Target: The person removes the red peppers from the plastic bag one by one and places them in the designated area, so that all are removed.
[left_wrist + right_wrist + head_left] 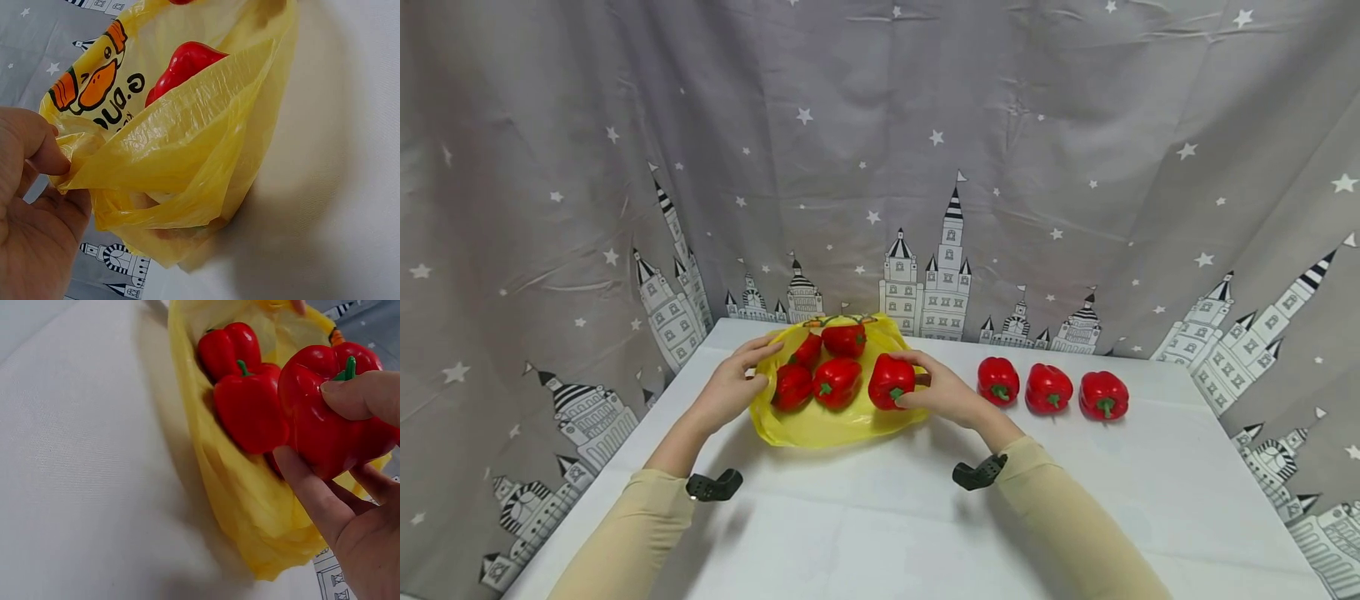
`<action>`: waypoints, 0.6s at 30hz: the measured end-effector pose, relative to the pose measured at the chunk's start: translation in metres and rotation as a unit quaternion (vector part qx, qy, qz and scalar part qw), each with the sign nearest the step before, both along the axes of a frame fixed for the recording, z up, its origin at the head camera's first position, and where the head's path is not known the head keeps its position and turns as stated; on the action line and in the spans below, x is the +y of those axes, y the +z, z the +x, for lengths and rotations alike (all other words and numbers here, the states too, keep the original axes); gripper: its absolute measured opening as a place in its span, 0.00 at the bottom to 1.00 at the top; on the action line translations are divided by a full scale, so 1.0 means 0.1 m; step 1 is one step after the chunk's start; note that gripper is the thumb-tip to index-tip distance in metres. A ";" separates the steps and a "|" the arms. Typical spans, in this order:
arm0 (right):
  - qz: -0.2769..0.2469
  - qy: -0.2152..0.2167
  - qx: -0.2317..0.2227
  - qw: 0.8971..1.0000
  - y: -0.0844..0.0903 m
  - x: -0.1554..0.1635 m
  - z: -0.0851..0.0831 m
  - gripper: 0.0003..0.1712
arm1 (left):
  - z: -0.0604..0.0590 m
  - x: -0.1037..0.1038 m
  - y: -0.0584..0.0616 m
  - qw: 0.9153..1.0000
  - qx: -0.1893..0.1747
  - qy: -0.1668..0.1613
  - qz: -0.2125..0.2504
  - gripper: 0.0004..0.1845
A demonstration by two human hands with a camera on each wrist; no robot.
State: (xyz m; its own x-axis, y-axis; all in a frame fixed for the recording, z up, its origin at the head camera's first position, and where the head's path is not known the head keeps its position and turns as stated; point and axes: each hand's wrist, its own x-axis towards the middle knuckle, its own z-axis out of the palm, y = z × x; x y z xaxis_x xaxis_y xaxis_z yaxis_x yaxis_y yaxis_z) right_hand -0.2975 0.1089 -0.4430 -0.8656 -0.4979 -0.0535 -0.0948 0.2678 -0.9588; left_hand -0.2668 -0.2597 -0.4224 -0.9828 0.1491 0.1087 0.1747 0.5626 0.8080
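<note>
A yellow plastic bag (790, 429) lies open on the table, a duck print on its inner side in the left wrist view. My left hand (730, 390) pinches the bag's left edge between thumb and fingers. In the head view, my right hand (946, 392) grips a red bell pepper (889, 379) with a green stem, held over the bag's right side. Several other red peppers lie inside the bag, among them one pepper (837, 383) near the middle and another (844, 340) at the back. The thumb rests by the held pepper's stem in the right wrist view.
Three more red peppers stand in a row to the right of the bag: one (997, 381) nearest my right hand, one (1048, 389) in the middle, one (1103, 395) farthest right. A grey curtain (850, 150) with castles and stars hangs behind the white table (865, 533).
</note>
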 end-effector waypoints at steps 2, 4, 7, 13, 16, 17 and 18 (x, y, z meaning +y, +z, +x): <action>-0.005 -0.001 -0.002 1.000 0.03 0.04 0.01 0.42 | 0.00 0.00 0.00 1.000 0.001 -0.001 0.001 0.32; -0.010 -0.001 -0.001 1.000 0.05 0.10 0.03 0.42 | 0.00 0.00 0.00 1.000 0.003 -0.002 0.000 0.32; -0.012 -0.005 0.003 1.000 0.08 0.19 0.05 0.41 | 0.00 0.00 0.00 1.000 0.006 -0.004 -0.001 0.32; -0.007 -0.024 0.019 1.000 0.13 0.41 0.08 0.40 | 0.01 -0.01 -0.01 1.000 0.008 -0.006 0.001 0.32; -0.012 -0.034 0.021 0.999 0.14 0.55 0.10 0.41 | 0.01 -0.01 -0.01 1.000 0.008 -0.006 0.001 0.32; -0.014 -0.036 0.021 0.999 0.14 0.60 0.10 0.42 | 0.01 -0.01 -0.01 1.000 0.008 -0.007 0.001 0.32; -0.016 -0.038 0.020 0.999 0.13 0.65 0.10 0.42 | 0.01 0.00 -0.01 1.000 0.008 -0.007 0.002 0.32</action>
